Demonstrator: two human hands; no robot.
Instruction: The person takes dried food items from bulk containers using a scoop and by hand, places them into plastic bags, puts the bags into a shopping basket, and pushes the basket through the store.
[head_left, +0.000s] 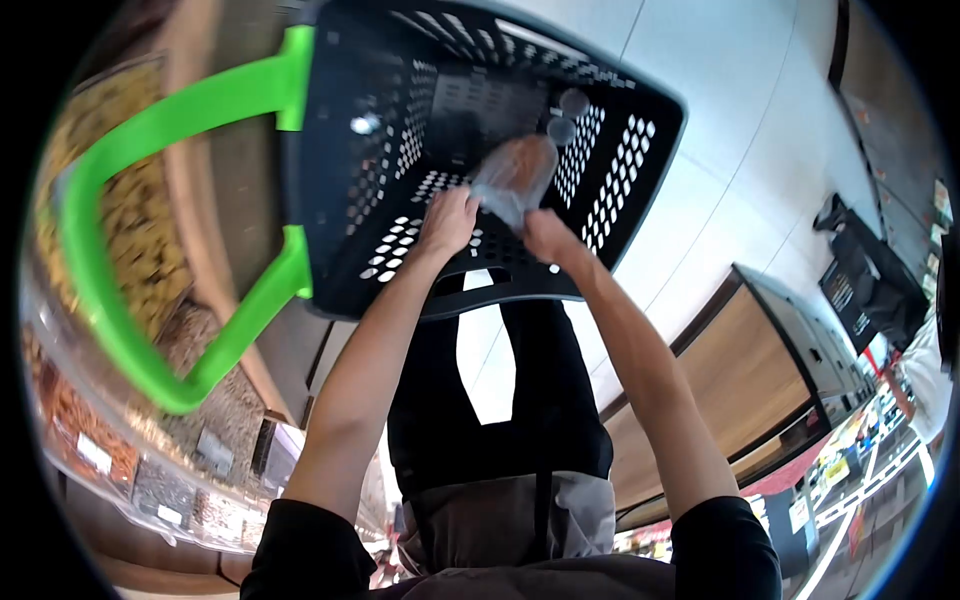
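A black perforated shopping basket (350, 230) with a green handle (90, 230) fills the upper middle of the view. Inside it lies a clear plastic bag (515, 180) with something brown in it. My left hand (450, 220) is closed on the bag's near left edge. At the bag's near right corner my right hand (550, 238) is closed on the plastic too. Two small round, clear items (567, 115) sit beyond the bag, against the basket's right wall.
On the left, bins of loose dry food (145, 210) stand behind a wooden edge (200, 190). A wooden cabinet (735, 370) is at the right, on the pale tiled floor (720, 150). Far right are a black bag (870, 270) and part of a person (925, 375).
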